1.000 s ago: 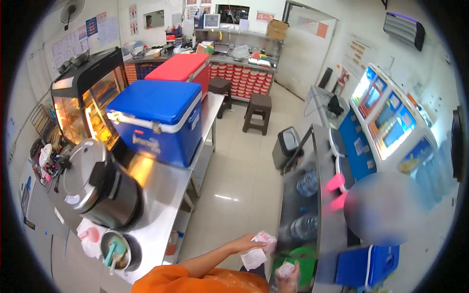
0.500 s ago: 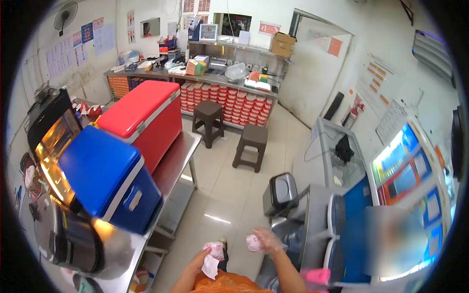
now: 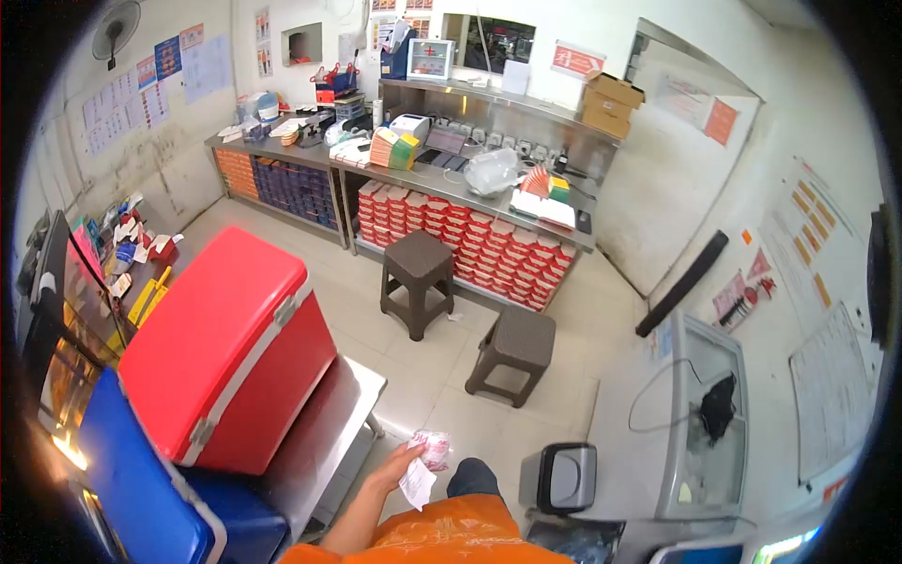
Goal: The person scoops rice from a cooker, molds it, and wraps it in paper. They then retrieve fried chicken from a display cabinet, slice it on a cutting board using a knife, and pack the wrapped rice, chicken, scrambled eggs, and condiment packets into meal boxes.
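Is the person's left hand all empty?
No, the left hand holds a pink-and-white wrapped bundle and a piece of white paper.

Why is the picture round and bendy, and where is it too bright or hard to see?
Head view: dark corners and bent edges, probably from a wide lens; head view: glare beside the blue cooler and from a lit panel at bottom right; head view: soft shine on the steel table; head view: the packet in the left hand, its print too small to read.
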### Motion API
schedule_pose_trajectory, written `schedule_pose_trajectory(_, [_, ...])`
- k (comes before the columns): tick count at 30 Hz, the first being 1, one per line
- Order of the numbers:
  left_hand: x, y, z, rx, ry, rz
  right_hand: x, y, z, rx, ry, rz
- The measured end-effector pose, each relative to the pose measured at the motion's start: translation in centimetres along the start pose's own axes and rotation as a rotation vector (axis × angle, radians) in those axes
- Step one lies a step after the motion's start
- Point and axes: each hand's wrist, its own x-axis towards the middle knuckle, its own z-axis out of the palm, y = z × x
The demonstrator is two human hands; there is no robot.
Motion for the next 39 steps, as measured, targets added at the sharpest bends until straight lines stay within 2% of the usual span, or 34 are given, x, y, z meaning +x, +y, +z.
schedule_pose_trajectory(5, [16.9,8.3,-3.3,-0.043,0.078,0.028,14.1,-17.3,-7.5,-0.103,-0.01,-0.1])
schedule_pose_trajectory(9, [26.2,16.0,-4.6,-0.127,0.162,0.058,26.5,-33.9,-15.9,-0.314,-0.002,-0.268])
schedule_pose_trajectory(11, [27.6,19.8,-6.6,-0.162,0.212,0.092,32.5,-45.0,-20.2,-0.501,0.001,-0.437])
schedule_pose_trajectory(13, [29.1,22.8,-8.8,-0.258,0.267,0.222,36.4,-60.8,-24.0,-0.708,-0.012,-0.773])
schedule_pose_trajectory(14, [29.6,23.8,-9.9,-0.307,0.294,0.282,34.0,-70.1,-24.9,-0.223,-0.147,-0.507])
schedule_pose_trajectory(16, [30.9,26.9,-12.7,-0.467,0.35,0.379,35.4,-83.4,-23.7,0.089,-0.083,-0.644])
schedule_pose_trajectory(18, [32.8,29.4,-15.5,-0.607,0.45,0.461,33.4,-96.8,-23.1,-0.128,-0.307,-0.806])
schedule_pose_trajectory(20, [34.7,33.7,-18.9,-0.696,0.535,0.549,35.5,-107.7,-18.8,-0.009,-0.592,-0.685])
schedule_pose_trajectory(21, [35.7,35.1,-21.3,-0.759,0.586,0.58,35.1,-111.7,-16.5,-0.024,-0.637,-0.718])
schedule_pose_trajectory(24, [37.0,41.3,-27.8,-0.855,0.717,0.658,37.0,-119.1,-9.7,-0.04,-0.723,-0.635])
schedule_pose_trajectory(26, [37.4,46.5,-32.5,-0.87,0.797,0.687,38.3,-122.6,-6.8,-0.227,-0.622,-0.592])
schedule_pose_trajectory(27, [36.5,50.3,-34.2,-0.853,0.826,0.689,42.9,-123.2,-5.4,-0.343,-0.591,-0.624])
schedule_pose_trajectory(29, [35.9,56.5,-37.9,-0.824,0.878,0.675,46.4,-125.0,-5.0,-0.676,-0.442,-0.874])
schedule_pose_trajectory(30, [36.2,59.3,-40.9,-0.803,0.903,0.671,46.8,-126.7,-4.1,-0.717,-0.407,-0.861])
schedule_pose_trajectory(32, [37.2,63.5,-47.2,-0.742,0.914,0.65,48.2,-130.6,-1.7,-0.734,-0.375,-0.767])
schedule_pose_trajectory(35, [40.0,71.2,-56.8,-0.672,0.841,0.619,49.8,-139.2,3.3,-0.709,-0.367,-0.731])
schedule_pose_trajectory(39, [44.1,83.7,-66.0,-0.859,0.847,0.789,52.0,-153.2,11.3,-0.713,-0.369,-0.762])
